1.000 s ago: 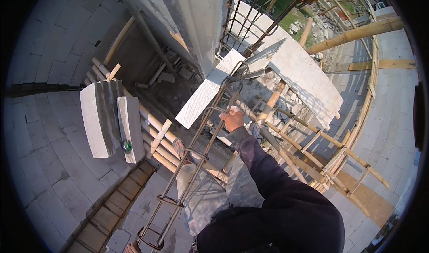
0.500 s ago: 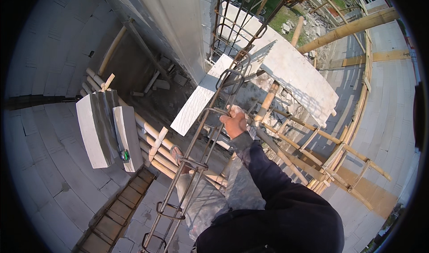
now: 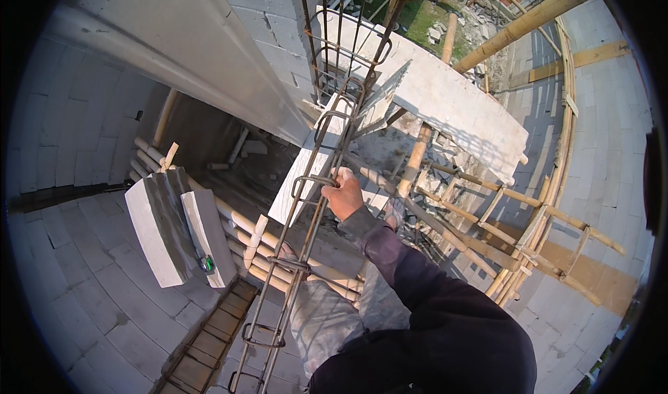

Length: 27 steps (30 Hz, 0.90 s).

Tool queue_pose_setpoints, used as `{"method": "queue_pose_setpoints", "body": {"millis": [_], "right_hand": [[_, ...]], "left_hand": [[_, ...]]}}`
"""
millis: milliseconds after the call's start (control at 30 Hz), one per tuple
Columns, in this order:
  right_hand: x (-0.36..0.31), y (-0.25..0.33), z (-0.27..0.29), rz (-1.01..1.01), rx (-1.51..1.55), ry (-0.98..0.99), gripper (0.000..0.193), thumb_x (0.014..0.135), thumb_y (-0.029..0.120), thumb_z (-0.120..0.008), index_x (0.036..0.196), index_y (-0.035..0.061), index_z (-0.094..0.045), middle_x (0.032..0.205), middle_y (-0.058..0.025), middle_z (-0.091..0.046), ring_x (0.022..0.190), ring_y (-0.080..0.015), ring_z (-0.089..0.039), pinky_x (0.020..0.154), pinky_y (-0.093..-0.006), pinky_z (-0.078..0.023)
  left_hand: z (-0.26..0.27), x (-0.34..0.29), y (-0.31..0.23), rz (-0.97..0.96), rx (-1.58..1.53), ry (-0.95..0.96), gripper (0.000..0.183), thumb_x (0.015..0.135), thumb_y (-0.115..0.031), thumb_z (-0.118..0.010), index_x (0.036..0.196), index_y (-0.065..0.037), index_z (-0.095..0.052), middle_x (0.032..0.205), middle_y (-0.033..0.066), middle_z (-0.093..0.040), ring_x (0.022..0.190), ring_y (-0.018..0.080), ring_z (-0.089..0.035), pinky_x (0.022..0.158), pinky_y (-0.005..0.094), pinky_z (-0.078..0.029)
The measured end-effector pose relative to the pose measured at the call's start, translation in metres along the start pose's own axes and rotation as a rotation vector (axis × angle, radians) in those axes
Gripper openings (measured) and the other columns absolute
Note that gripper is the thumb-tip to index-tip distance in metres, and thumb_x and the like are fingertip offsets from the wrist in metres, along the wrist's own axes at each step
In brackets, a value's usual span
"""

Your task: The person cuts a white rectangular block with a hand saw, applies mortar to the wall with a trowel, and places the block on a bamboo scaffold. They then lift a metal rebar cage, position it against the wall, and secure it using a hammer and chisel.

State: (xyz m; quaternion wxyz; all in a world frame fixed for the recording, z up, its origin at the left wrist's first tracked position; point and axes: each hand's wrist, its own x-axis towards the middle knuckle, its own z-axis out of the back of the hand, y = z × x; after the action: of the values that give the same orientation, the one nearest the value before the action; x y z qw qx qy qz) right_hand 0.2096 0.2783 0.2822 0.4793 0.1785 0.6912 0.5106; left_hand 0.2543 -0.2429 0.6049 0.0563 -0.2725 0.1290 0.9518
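Observation:
My right hand [image 3: 344, 195] is closed around a long steel rebar cage [image 3: 289, 263], gripping it near one of its bent stirrups. The cage runs slantwise from the lower left up toward the middle, with its bars overlapping a pale lightweight block [image 3: 300, 188] in this view. Beyond it, upright rebar [image 3: 323, 39] rises beside a grey block wall [image 3: 275, 35]. My left hand is out of sight.
My feet are on bamboo poles [image 3: 332, 276] high above rubble. At left lie two cut blocks [image 3: 154, 230] with a small green-and-black object [image 3: 207, 264]. A white slab [image 3: 459, 108] and a bamboo ladder [image 3: 480, 193] are to the right.
My right hand and the rebar cage have shifted slightly to the left and down in the picture. The view has moved too, and my other foot now shows.

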Motion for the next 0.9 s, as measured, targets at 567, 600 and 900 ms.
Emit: {"method": "queue_pose_setpoints", "body": {"millis": [567,600,900], "right_hand": [[0.035,0.009,-0.006,0.048,0.094,0.041,0.041,0.077,0.002,-0.066,0.114,-0.0085,-0.052,0.1,-0.0157,-0.066,0.091,-0.0219,-0.064,0.078,-0.036,-0.049],[0.045,-0.005,-0.004,0.093,0.106,0.03,0.038,0.076,0.003,-0.066,0.11,-0.007,-0.055,0.095,-0.0153,-0.067,0.087,-0.0222,-0.066,0.076,-0.0357,-0.05],[0.097,-0.008,0.002,0.07,-0.236,-0.097,0.038,0.072,0.009,-0.073,0.103,-0.0078,-0.057,0.087,-0.0156,-0.067,0.079,-0.0263,-0.065,0.07,-0.0388,-0.05]], "left_hand": [[-0.016,0.047,-0.019,-0.268,0.143,-0.182,0.082,0.069,-0.024,-0.075,0.143,-0.004,-0.043,0.13,0.0272,-0.052,0.122,0.045,-0.047,0.103,0.0558,-0.039],[-0.018,0.053,-0.02,-0.295,0.161,-0.202,0.082,0.069,-0.023,-0.075,0.143,-0.004,-0.044,0.129,0.0272,-0.052,0.122,0.0449,-0.048,0.102,0.056,-0.039],[-0.031,0.106,-0.052,-0.261,0.004,-0.115,0.085,0.069,-0.018,-0.075,0.145,-0.003,-0.041,0.134,0.0292,-0.05,0.129,0.0458,-0.042,0.109,0.0544,-0.033]]}}
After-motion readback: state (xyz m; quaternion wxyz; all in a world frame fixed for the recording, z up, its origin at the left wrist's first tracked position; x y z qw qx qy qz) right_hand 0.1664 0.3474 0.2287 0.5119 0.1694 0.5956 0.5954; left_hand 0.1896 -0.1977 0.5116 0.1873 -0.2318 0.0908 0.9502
